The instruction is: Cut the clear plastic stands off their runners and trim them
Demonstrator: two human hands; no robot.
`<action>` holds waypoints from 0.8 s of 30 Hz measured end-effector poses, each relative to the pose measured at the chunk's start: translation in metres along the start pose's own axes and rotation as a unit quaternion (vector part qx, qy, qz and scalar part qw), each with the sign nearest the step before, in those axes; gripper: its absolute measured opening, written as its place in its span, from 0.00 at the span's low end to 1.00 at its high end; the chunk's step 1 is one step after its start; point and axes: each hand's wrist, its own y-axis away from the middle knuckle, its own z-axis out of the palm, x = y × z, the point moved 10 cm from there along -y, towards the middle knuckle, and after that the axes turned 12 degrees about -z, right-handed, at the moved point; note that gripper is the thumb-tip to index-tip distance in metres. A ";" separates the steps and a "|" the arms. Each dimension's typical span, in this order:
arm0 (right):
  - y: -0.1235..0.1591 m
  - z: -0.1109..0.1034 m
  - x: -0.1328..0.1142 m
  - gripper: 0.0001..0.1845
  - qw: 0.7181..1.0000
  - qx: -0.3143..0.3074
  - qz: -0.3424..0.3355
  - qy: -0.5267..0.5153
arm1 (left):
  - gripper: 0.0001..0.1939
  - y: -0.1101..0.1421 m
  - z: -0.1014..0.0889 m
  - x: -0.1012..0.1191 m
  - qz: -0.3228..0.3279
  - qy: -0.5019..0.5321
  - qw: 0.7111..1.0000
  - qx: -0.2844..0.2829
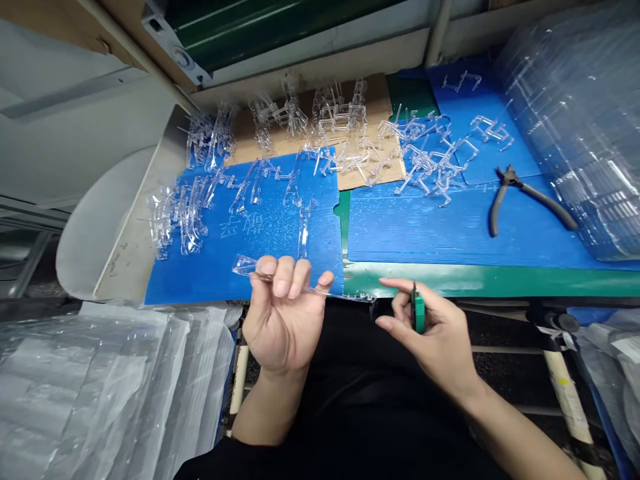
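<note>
Left hand [283, 313] with fingers curled closed around a long clear moulded plastic piece [300, 287], held at the near edge of a blue corrugated plastic sheet [270, 270]; the piece runs sideways across the palm, one wider end projecting toward the sheet and the other reaching over the green counter [480, 281] toward the right hand [430, 333]. The right hand's thumb and fingers press together on a small green-handled tool [418, 308] (its working end is hidden, so the exact kind cannot be told), well clear of the plastic piece. Further clear moulded parts [340, 127] lie heaped across a brown cardboard sheet [385, 100] and a second blue sheet [425, 227], with another cluster [180, 220] at the left end of the first sheet, beside handwritten characters [235, 230]. Dark-handled pliers [540, 199] lie open on the second blue sheet, next to a tall stack of clear plastic packaging [585, 120]. A curved white panel [125, 220] borders the counter on the left, and translucent plastic bags [100, 380] fill the lower left foreground.
</note>
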 end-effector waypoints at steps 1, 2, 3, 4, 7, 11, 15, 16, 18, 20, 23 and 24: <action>0.001 0.005 0.003 0.15 1.000 -0.001 0.006 -0.015 | 0.14 0.000 -0.004 0.001 0.003 0.001 1.000 0.019; 0.002 0.009 0.005 0.12 1.000 0.001 0.008 -0.027 | 0.15 0.000 -0.006 0.001 0.003 -0.004 0.999 0.032; 0.002 0.012 0.006 0.09 0.999 0.006 0.009 -0.035 | 0.15 0.000 -0.007 0.000 0.001 -0.008 0.999 0.040; 0.002 0.014 0.008 0.07 0.999 0.013 0.011 -0.043 | 0.16 0.001 -0.009 -0.003 -0.002 -0.010 0.999 0.047; 0.003 0.020 0.018 0.08 0.994 0.040 0.030 -0.093 | 0.14 0.001 -0.018 -0.009 -0.011 -0.001 0.998 0.069; 0.002 0.005 0.031 0.11 0.986 0.114 0.031 -0.115 | 0.25 0.001 -0.036 -0.003 -0.008 -0.045 0.993 0.111; -0.007 -0.014 0.011 0.05 0.988 0.141 -0.023 -0.063 | 0.27 0.042 -0.002 0.070 0.367 -0.368 0.845 0.126; -0.011 -0.013 -0.001 0.04 0.991 0.119 -0.053 -0.034 | 0.28 0.047 0.024 0.065 0.402 -0.485 0.774 0.066; -0.017 -0.003 -0.028 0.04 0.991 0.058 -0.117 0.021 | 0.24 0.041 0.057 0.026 0.345 -0.653 0.668 -0.093; -0.019 0.008 -0.047 0.05 0.986 0.002 -0.158 0.052 | 0.12 0.035 0.064 -0.005 0.252 -0.698 0.641 -0.193; -0.016 0.014 -0.054 0.07 0.982 -0.046 -0.162 0.082 | 0.09 0.029 0.060 -0.010 0.211 -0.670 0.685 -0.193; -0.014 0.014 -0.052 0.10 0.982 -0.061 -0.153 0.098 | 0.08 0.026 0.055 -0.008 0.199 -0.655 0.707 -0.179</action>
